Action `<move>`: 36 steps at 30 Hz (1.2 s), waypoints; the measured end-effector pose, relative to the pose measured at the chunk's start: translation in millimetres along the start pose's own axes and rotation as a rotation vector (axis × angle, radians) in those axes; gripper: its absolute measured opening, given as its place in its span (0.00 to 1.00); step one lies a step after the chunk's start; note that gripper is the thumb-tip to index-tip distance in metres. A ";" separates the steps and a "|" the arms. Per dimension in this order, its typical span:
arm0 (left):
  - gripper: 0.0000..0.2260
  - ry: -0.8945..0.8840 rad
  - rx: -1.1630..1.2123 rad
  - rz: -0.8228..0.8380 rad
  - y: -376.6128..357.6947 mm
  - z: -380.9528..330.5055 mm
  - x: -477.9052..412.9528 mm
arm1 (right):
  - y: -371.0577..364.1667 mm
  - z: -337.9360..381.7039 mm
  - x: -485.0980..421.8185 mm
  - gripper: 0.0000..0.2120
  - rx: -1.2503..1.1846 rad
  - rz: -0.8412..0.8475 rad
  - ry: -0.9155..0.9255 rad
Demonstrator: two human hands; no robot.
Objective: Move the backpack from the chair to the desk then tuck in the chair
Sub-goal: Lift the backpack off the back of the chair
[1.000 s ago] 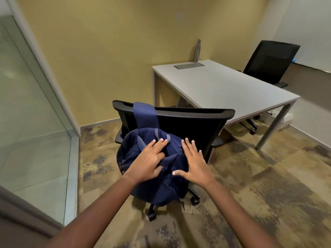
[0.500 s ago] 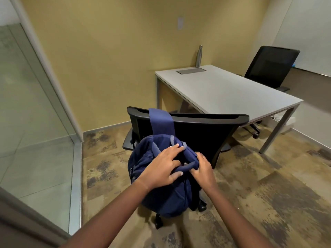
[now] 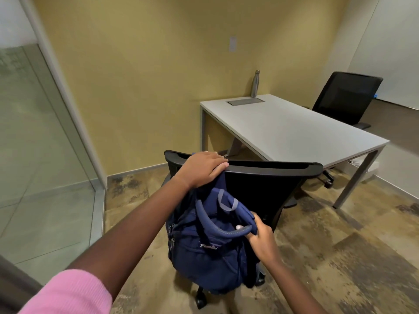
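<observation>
A navy blue backpack hangs by one strap from the top of the backrest of a black office chair, on the side facing me. My left hand is closed over that strap where it crosses the backrest's top edge. My right hand grips the backpack's other padded shoulder strap at the bag's upper right. The white desk stands behind the chair, to the right. The chair's seat is hidden behind the backrest and the bag.
A steel bottle and a grey cable hatch sit at the desk's far end by the yellow wall. A second black chair stands beyond the desk. A glass partition runs along the left. Patterned carpet covers the floor.
My left hand rose from the bag's top to the strap on the backrest's edge. My right hand closed on the other shoulder strap. The view moved closer to the chair.
</observation>
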State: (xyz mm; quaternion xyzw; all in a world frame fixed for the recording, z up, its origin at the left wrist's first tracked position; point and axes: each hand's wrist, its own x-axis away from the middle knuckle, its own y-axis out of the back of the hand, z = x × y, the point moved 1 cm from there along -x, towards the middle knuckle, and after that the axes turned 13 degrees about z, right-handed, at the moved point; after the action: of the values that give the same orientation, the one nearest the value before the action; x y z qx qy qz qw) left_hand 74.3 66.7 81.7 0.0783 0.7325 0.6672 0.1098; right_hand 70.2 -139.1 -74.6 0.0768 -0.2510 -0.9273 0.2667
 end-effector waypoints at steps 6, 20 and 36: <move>0.19 -0.045 0.021 0.042 4.1 14.8 -5.8 | -4.7 -1.1 2.1 0.14 -0.070 -0.084 -0.009; 0.15 -0.071 0.118 0.086 11.4 38.3 -6.8 | 1.9 11.4 2.6 0.07 -0.194 -0.276 -0.050; 0.22 0.040 -0.035 -0.066 28.4 80.1 7.3 | 9.0 55.3 -15.1 0.12 -0.195 -0.388 0.034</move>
State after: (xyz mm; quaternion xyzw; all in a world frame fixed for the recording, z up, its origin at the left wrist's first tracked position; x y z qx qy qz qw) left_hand 87.7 148.3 102.7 0.0388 0.7250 0.6774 0.1183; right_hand 71.8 -114.1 -22.3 0.1130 -0.1361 -0.9798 0.0936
